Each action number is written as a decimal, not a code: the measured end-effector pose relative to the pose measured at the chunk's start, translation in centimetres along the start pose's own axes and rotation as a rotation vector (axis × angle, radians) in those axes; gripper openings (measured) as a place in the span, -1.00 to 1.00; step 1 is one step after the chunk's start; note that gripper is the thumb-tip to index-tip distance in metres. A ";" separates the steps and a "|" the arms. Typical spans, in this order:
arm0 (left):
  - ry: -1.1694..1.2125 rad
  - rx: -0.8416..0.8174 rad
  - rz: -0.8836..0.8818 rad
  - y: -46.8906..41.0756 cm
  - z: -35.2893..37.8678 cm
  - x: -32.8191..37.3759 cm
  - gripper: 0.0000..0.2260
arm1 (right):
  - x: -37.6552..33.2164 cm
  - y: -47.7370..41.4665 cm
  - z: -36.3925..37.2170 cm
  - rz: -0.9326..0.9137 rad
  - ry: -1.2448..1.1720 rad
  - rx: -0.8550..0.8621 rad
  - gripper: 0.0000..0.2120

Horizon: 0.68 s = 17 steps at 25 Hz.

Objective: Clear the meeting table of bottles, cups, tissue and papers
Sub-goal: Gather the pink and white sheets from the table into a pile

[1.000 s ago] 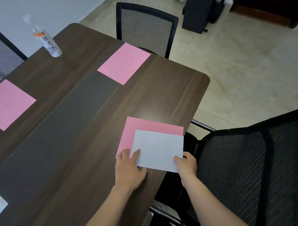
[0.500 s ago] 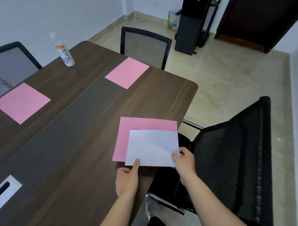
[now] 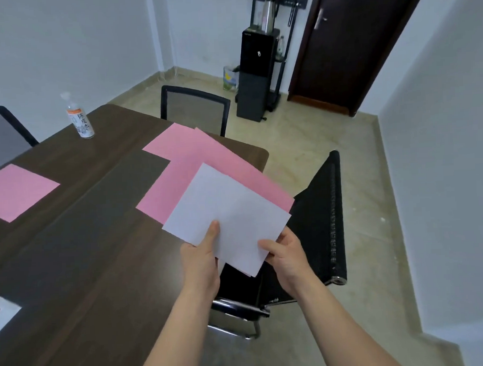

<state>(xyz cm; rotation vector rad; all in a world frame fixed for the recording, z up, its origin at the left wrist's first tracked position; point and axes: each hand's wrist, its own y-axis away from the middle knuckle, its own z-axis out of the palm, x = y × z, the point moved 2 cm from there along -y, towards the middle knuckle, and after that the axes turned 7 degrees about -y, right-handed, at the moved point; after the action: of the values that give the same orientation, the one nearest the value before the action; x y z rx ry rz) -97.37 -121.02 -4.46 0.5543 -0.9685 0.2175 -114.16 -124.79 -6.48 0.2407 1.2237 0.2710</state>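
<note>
A: hands?
B: left hand (image 3: 200, 256) pinches the white sheet (image 3: 230, 216) at its near edge, thumb flat on top, fingers curled under and mostly hidden. right hand (image 3: 286, 259) grips the near right corner the same way, thumb on top
A: just 1 sheet?
B: 2. a pink sheet (image 3: 220, 167) sits directly under the white one and sticks out past it on the far and left sides. both are held tilted over the right edge of the table (image 3: 100, 272), partly above the black mesh chair (image 3: 316, 215). can't tell if the pink one's far edge touches the table
A: rest of the table?
B: far pink sheet (image 3: 166, 143) lies flat near the end, partly covered by the held stack, in front of the far chair (image 3: 195, 113). left pink sheet (image 3: 16, 191) lies flat at the left side. bottle (image 3: 78, 118) stands upright at the far left corner, well apart from both hands
</note>
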 end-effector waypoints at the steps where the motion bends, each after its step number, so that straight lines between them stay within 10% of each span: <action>1: -0.013 -0.036 0.039 0.5 0.5 0.5 -0.83 | -1.1 0.4 -0.2 -0.023 -0.046 -0.003 -0.64; 17: 0.091 -0.126 0.072 6.6 17.9 -5.3 -0.71 | -10.4 1.3 -14.9 -0.204 -0.355 0.033 -0.66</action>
<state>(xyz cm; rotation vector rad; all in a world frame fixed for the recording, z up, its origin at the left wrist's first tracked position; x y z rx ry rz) -115.94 -124.76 1.35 0.3914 -0.9073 0.2423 -131.67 -126.49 -1.58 0.1817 0.8929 0.0275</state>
